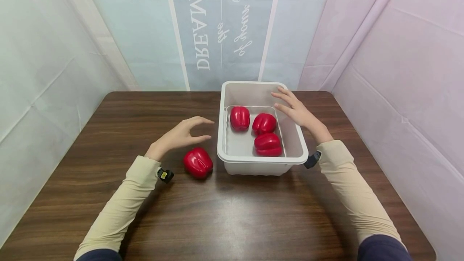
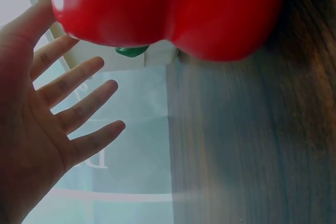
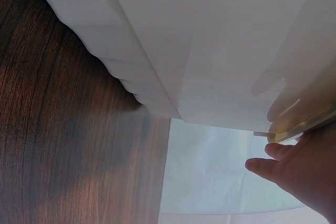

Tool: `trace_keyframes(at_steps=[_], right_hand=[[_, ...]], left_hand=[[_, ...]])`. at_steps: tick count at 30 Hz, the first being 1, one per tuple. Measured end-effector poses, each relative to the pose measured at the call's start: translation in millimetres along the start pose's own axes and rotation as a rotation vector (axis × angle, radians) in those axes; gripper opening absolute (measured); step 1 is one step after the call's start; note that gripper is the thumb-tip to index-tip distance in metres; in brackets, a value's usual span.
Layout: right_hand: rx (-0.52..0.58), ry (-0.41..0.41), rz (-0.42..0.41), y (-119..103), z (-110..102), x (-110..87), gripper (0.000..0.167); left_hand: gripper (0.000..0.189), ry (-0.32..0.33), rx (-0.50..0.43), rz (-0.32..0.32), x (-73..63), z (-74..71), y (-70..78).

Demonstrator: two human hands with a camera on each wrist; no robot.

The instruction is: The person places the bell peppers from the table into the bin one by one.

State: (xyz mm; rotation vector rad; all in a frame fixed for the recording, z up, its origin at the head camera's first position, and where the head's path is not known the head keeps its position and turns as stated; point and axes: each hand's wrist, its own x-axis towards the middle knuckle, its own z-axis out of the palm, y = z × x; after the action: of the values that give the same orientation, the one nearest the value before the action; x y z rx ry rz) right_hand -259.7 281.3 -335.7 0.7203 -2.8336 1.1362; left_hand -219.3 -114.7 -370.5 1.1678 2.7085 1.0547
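Note:
A red bell pepper (image 1: 197, 163) lies on the table, left of a white plastic bin (image 1: 262, 159). My left hand (image 1: 177, 135) is just beyond this pepper, thumb and fingers spread and holding nothing. In the left wrist view the pepper (image 2: 168, 14) looms large, a bit of green stem showing beneath it. Inside the bin rest three more red peppers: one at the left (image 1: 240, 118), one at the right (image 1: 264, 124) and one nearer the front (image 1: 268, 145). Over the bin's right rim reaches my right hand (image 1: 298, 111), fingers extended; whether it touches the rim is unclear.
The brown wood-grain table (image 1: 232, 212) carries the bin near its far edge. A pale blue curtain (image 1: 145, 31) with white lettering hangs behind, and whitish cloth walls (image 1: 409, 63) stand on both sides.

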Motion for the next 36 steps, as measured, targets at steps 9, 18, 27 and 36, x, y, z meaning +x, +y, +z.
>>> trace_keyframes(at_steps=[9,18,27,36], right_hand=[[-0.002,-0.005,-0.001,1,0,0.2,0.050],[-0.001,0.002,-0.008,1,0,-0.1,0.051],[0.004,0.008,-0.002,1,0,0.5,0.051],[0.005,-0.003,0.004,0,0,0.4,0.050]], left_hand=[[0.048,-0.032,0.003,-0.017,-5.4,1.2,-0.6],[0.047,-0.056,0.002,-0.055,-9.4,3.6,-3.7],[0.052,-0.066,-0.005,-0.057,-13.6,5.3,-5.8],[0.049,-0.071,-0.021,-0.074,-17.3,6.5,-7.2]])
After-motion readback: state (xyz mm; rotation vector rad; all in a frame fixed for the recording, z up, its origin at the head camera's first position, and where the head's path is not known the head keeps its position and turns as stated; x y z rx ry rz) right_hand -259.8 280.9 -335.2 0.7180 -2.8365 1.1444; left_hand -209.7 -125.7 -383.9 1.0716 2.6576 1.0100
